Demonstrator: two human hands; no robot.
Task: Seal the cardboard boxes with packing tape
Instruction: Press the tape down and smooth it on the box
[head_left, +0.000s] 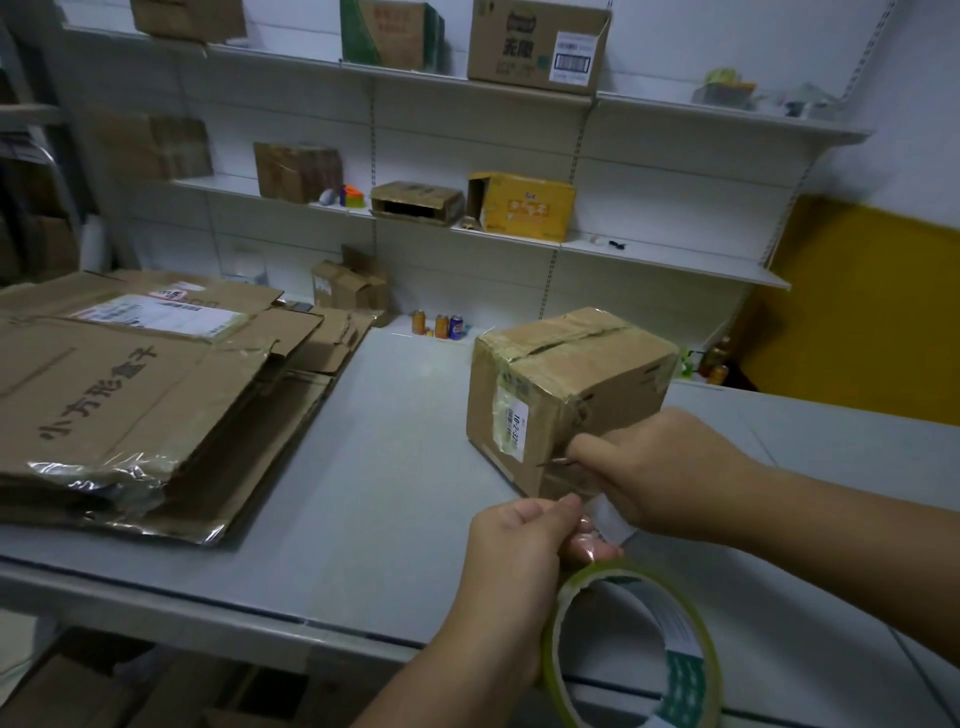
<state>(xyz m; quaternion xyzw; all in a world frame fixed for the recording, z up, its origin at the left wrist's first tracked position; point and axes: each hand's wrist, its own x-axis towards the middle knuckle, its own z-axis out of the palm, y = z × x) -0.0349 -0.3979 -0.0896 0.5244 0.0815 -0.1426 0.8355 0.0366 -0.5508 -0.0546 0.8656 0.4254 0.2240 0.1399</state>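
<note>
- Left hand (519, 545) pinches the tape roll (681, 675) at its top edge; the roll hangs just below those fingers.
- Right hand (660, 478) clenches a thin pointed tool (553, 459), its tip at the cardboard box (566, 384), which sits just ahead of the 2 hands.

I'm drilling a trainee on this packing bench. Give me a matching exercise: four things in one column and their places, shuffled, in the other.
Things
1. tape roll
2. box
3. flat cardboard
4. cans

Places
A. at the back, under the shelves
B. stacked on the left of the table
C. held by the left hand
D. standing on the table, by the right hand, which holds a pointed tool

Pairs: 1-C, 2-D, 3-B, 4-A
</note>
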